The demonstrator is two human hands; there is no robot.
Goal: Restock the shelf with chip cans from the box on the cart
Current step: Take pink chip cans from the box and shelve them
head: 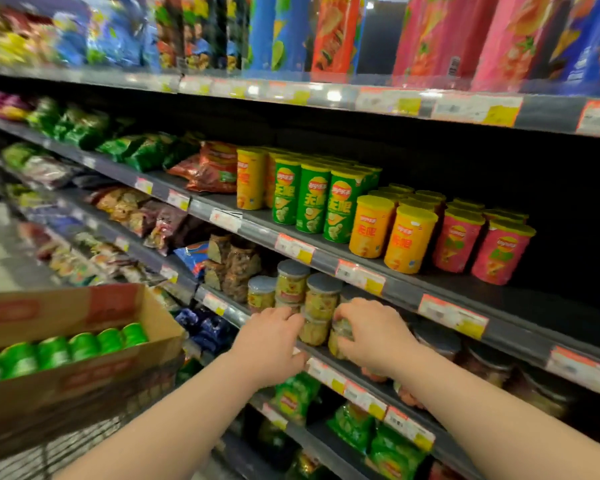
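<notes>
Pretty clearly a supermarket snack aisle: long shelves (329, 252) are packed with chip cans (312, 199) and snack bags (142, 150), and price tags (452, 317) are clipped along every edge.

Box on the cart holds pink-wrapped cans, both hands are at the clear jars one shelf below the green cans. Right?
Not quite. The cans in the box are green, not pink; the head view shows them lying in a row. The rest holds: the left hand and right hand are both at the clear jars, one shelf below the green shelf cans.
</notes>
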